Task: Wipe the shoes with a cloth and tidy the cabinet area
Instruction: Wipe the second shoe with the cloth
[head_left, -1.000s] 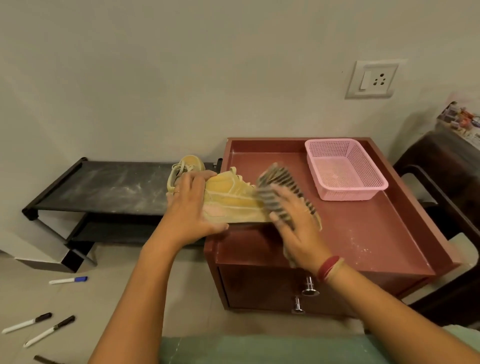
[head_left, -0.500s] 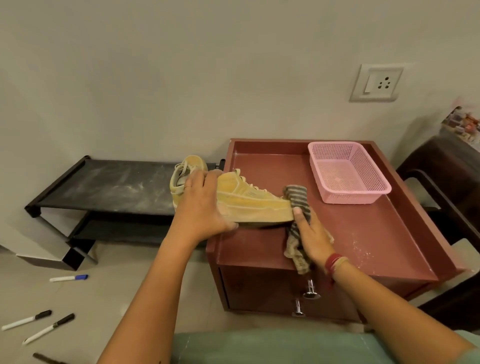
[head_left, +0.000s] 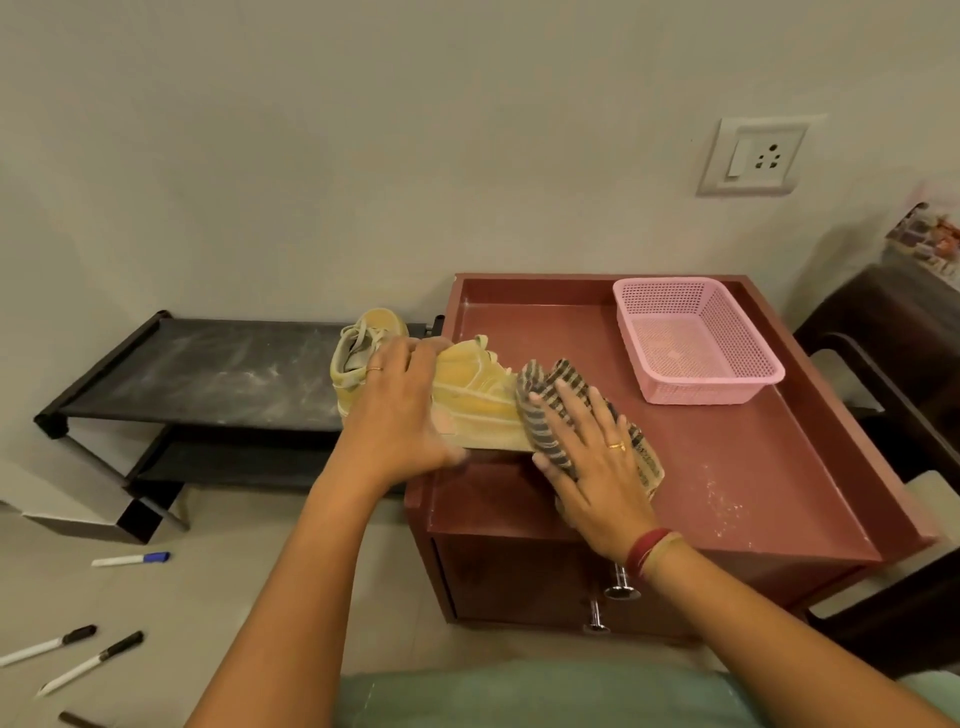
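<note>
A yellow suede shoe (head_left: 478, 400) lies on its side at the left edge of the reddish-brown cabinet (head_left: 727, 457), its sole towards me. My left hand (head_left: 400, 415) grips it round the ankle part, thumb under the sole edge. My right hand (head_left: 592, 457) lies spread with straight fingers on a grey striped cloth (head_left: 540, 395) and presses it over the shoe's toe. The cloth's tail trails under my palm onto the cabinet top. A second yellow shoe (head_left: 358, 353) stands behind my left hand on the black shoe rack (head_left: 208, 374).
An empty pink mesh basket (head_left: 711, 387) sits at the cabinet's back right. White dust speckles the cabinet top and the rack. Several markers (head_left: 130, 559) lie on the floor at left. A dark chair (head_left: 893, 364) stands close on the right. Two drawer knobs (head_left: 621, 587) stick out below.
My right hand has slid the cloth from the front of the toe up over its top and flattened out. My left hand keeps its grip; the shoe has barely shifted.
</note>
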